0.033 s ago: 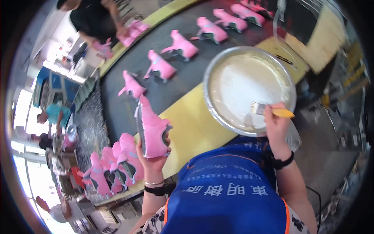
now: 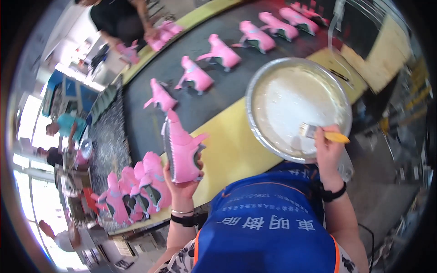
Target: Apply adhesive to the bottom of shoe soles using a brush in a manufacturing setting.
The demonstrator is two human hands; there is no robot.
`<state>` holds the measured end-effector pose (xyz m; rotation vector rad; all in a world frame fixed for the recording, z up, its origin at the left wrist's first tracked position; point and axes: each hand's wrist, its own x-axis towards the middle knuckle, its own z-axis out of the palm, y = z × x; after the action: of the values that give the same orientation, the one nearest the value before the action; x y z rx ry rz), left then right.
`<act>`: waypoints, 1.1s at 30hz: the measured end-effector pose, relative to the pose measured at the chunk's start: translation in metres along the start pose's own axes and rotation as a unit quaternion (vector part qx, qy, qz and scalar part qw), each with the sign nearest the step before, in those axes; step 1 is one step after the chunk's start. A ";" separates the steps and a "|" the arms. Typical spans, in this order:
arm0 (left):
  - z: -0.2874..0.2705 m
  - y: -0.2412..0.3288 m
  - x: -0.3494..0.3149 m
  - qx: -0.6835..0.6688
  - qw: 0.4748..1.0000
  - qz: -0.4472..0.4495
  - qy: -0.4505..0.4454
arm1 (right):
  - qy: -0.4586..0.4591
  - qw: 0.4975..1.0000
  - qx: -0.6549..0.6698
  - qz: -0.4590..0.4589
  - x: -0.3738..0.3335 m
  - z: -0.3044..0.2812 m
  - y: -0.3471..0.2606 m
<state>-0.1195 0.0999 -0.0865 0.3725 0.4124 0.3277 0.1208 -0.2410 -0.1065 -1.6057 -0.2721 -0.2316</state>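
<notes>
Cam was on my head, the L one of a side-by-side pair: wide fisheye, upright, unmirrored. It looked down & fwd past my blue apron [image 2: 259,241], v. close at the bottom. My L grip [image 2: 183,187] and R grip [image 2: 329,148] were nr, L & R of centre; my forearms [image 2: 343,223] showed toward the lower edge. The table [image 2: 239,148] slanted off toward upper R; a co-worker [image 2: 119,22] stood farther off, top L. Straight lines bent nr the dark rim.

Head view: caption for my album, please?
Left hand holds a pink shoe upper; right hand, a yellow-handled brush over a basin.
</notes>
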 end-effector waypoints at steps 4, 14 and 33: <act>-0.013 0.006 0.000 -0.022 0.999 -0.019 -0.022 | -0.034 0.999 -0.025 0.011 -0.003 -0.004 0.004; -0.030 0.151 0.102 0.126 0.949 0.055 0.284 | -0.054 0.997 -0.053 0.020 -0.004 -0.005 0.001; -0.129 0.259 0.213 0.844 0.408 -0.114 0.329 | -0.069 0.993 -0.098 0.007 -0.010 0.007 -0.009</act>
<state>-0.0516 0.4458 -0.1583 2.2533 1.5550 -0.4321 0.1085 -0.2337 -0.1013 -1.8211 -0.3533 -0.1404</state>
